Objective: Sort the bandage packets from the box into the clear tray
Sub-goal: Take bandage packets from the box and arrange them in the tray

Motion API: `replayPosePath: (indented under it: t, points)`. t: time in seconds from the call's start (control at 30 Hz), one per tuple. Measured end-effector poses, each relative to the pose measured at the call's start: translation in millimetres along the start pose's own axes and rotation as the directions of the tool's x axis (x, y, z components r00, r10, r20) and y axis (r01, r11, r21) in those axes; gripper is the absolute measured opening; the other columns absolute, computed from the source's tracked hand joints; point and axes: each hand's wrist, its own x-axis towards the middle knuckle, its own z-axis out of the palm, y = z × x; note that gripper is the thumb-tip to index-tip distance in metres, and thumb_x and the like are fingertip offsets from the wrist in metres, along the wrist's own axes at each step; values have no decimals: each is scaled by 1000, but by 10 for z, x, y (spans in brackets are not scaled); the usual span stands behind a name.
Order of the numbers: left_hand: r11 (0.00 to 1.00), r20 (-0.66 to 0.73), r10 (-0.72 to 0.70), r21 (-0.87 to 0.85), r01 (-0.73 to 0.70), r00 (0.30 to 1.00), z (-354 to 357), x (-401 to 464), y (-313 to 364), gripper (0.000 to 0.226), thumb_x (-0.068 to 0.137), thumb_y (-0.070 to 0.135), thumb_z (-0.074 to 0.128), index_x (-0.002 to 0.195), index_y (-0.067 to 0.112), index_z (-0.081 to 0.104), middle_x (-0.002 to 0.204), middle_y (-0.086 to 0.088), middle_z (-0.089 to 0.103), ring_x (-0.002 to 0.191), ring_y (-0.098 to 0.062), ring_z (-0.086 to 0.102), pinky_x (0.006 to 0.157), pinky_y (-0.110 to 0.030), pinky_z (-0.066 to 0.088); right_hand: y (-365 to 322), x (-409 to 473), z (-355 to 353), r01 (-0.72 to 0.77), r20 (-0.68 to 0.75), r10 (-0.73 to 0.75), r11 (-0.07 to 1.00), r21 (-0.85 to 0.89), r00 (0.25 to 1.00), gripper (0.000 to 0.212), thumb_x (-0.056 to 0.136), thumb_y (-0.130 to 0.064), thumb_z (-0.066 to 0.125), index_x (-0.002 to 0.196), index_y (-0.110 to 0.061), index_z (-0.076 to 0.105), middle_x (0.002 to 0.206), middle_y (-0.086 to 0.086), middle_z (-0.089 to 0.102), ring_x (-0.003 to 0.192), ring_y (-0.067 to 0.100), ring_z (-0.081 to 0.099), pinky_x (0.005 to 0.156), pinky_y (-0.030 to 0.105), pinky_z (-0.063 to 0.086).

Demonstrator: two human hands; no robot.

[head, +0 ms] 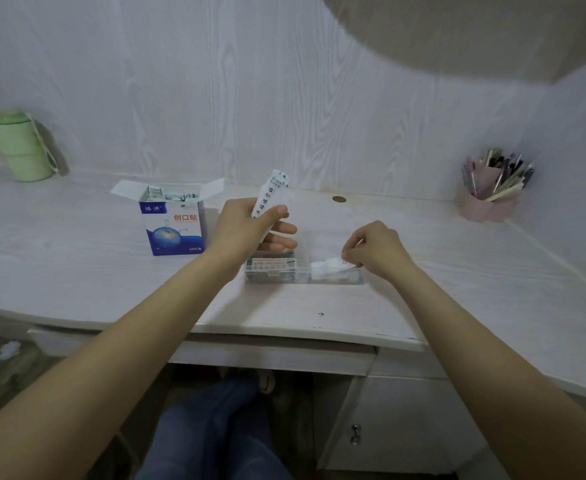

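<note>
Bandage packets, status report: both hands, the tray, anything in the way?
Left hand grips a packet stack above the clear tray. Right hand pinches white packets in the tray's right compartment. Box open, packets remaining. Nothing obstructing.

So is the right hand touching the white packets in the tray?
Touching. The head view shows the right hand with its fingertips pinching the white packets in the right compartment of the tray.

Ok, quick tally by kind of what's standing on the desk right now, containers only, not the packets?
Bandage box: 1
Clear tray: 1
Green cup: 1
Pink pen holder: 1
Total: 4
</note>
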Motion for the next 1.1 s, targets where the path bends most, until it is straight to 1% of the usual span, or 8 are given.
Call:
replayPosePath:
  t: [0.1,0.43,0.5,0.57,0.67,0.8,0.97,1.1]
  points:
    - [1000,-1,-4,-2,4,1000,22,0,3,11,93,17,59,94,6,62,74,-8,72,57,-19,70,50,-23,55,-27,26,40,9,7,-8,991,-131,1000,5,75,-6,69,74,-9,72,73,0,67,78,18,64,73,33,54]
    - [1000,41,-11,27,10,999,28,-26,21,9,93,18,58,90,10,63,76,-9,72,56,-18,69,54,-23,57,-122,47,88,-7,48,24,941,-339,999,6,78,-16,72,85,-15,74,88,-1,70,87,18,63,62,25,40]
    - [1000,43,-13,14,13,999,10,-27,22,9,92,16,59,90,9,63,75,-9,72,56,-18,69,53,-22,57,-137,57,73,35,15,-32,974,-222,999,8,81,-20,71,84,-13,74,83,-3,69,83,15,61,60,24,39]
    - [1000,53,-26,-12,27,998,-3,-22,19,6,91,13,60,91,7,62,74,-11,71,57,-19,70,53,-22,57,-209,30,38,104,-29,-102,992,73,994,16,86,-27,67,83,-12,73,76,-6,66,74,10,57,60,23,41]
    - [997,87,-48,-58,53,995,-25,-23,25,5,88,6,63,91,8,60,68,-11,71,58,-18,70,52,-20,56,-411,-69,-23,139,5,-160,871,472,987,26,92,-37,58,87,-17,72,75,-6,66,62,6,53,53,18,40]
    - [999,201,-33,-34,41,979,-62,-47,40,11,85,5,65,96,5,63,74,-15,72,61,-18,71,54,-19,56,-580,-86,49,152,53,-229,786,599,972,7,84,-20,71,85,-13,71,69,-6,66,58,5,56,54,19,43]
    - [1000,254,-26,6,25,967,-207,-27,38,17,93,18,56,105,6,61,83,-20,72,69,-22,72,57,-20,56,-663,-16,141,130,38,-210,724,678,977,9,81,-6,72,77,-13,69,60,-5,63,52,5,54,55,17,45]
    - [998,186,-35,-45,44,982,-368,61,33,17,96,19,51,105,7,60,80,-17,72,69,-24,72,60,-23,59,-688,79,201,0,79,-134,510,860,988,7,85,1,65,81,-5,65,66,3,64,61,8,62,63,16,52]
